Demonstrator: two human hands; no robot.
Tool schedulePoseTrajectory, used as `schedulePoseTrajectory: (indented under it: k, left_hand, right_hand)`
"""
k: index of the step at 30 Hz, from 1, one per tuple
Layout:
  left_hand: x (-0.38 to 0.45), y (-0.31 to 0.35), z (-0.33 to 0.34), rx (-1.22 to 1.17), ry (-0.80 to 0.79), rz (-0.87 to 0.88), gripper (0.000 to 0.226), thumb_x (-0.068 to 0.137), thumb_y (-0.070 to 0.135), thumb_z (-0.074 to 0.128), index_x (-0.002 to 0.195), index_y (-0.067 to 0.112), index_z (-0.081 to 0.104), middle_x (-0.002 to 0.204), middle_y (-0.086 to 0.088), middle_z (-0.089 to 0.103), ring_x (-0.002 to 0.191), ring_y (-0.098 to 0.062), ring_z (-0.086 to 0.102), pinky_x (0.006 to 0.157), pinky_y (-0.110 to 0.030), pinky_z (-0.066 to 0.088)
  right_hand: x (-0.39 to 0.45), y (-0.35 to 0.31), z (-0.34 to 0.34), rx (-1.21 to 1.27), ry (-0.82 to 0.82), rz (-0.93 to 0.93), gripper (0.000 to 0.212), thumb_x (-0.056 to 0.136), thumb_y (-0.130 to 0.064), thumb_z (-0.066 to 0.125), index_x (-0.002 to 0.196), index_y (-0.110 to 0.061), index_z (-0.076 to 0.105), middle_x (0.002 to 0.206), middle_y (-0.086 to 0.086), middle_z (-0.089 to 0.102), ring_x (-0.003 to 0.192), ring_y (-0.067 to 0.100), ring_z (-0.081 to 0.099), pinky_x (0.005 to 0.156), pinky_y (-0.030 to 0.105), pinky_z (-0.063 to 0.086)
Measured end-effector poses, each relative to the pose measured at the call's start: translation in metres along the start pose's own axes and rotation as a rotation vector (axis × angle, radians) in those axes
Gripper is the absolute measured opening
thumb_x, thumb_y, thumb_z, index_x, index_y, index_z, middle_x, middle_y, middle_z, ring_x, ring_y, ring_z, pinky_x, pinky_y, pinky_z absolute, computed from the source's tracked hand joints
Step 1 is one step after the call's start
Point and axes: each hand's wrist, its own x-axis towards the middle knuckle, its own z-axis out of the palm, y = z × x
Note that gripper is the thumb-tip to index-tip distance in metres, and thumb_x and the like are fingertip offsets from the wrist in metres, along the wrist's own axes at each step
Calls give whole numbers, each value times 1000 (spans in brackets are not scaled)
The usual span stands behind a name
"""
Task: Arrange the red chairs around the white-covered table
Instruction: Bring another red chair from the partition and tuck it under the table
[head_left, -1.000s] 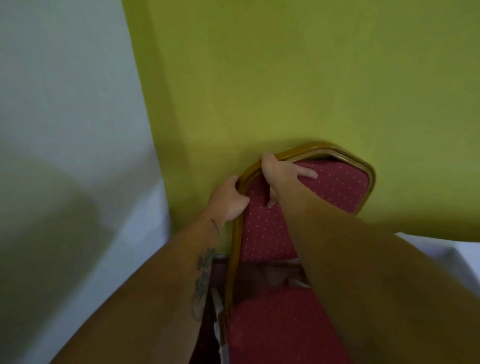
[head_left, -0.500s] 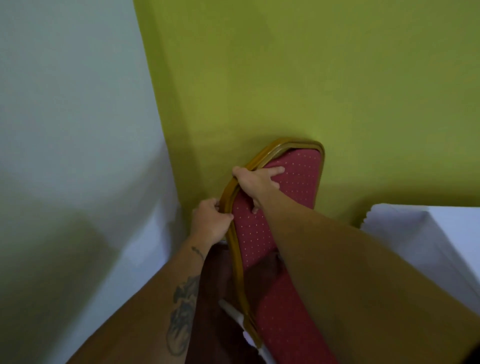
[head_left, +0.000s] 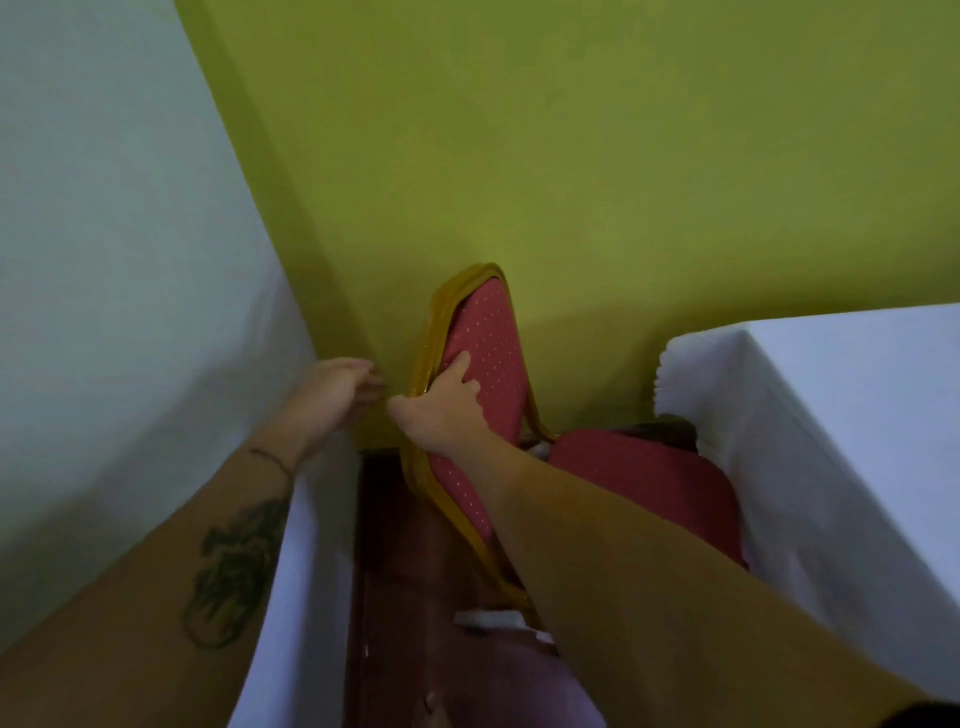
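A red chair (head_left: 493, 353) with white dots and a gold frame stands by the green wall, its back turned edge-on to me and its seat (head_left: 649, 483) facing the white-covered table (head_left: 841, 395) on the right. My right hand (head_left: 441, 410) grips the left side of the chair back, fingers over the red padding. My left hand (head_left: 337, 389) hovers just left of the frame, off the chair, fingers loosely spread. The seat's far edge is tucked beside the tablecloth.
A second white-draped surface (head_left: 130, 312) fills the left side, leaving a narrow strip of dark red-brown floor (head_left: 384, 545) between it and the chair. The green wall (head_left: 571, 156) is directly behind the chair.
The chair has swung round so its seat faces the table on the right. My left hand has let go of the frame; my right hand keeps its hold.
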Motion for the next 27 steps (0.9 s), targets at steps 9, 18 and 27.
schedulePoseTrajectory:
  k: [9,18,27]
  left_hand:
    - [-21,33,65,559,-240,102,14,86,11,72,95,14,61,109,-12,69,95,-26,64,88,-43,54]
    - [-85,-3,100,405,-222,119,25,83,5,73,106,10,64,108,-16,71,94,-29,69,81,-43,58]
    - [-125,-22,131,373,-246,146,14,88,4,69,95,11,60,94,-12,66,79,-24,64,70,-35,54]
  right_hand:
    - [-62,36,-7,-97,-53,39,117,83,-43,69,160,-10,-12,160,25,28,143,43,36,111,52,35]
    - [-114,106,-28,-54,-59,2,119,79,-47,67,159,-6,-11,158,25,32,144,45,33,112,51,33]
    - [-142,147,-51,-41,-109,10,116,81,-47,67,159,-8,-9,161,23,28,146,48,28,113,52,33]
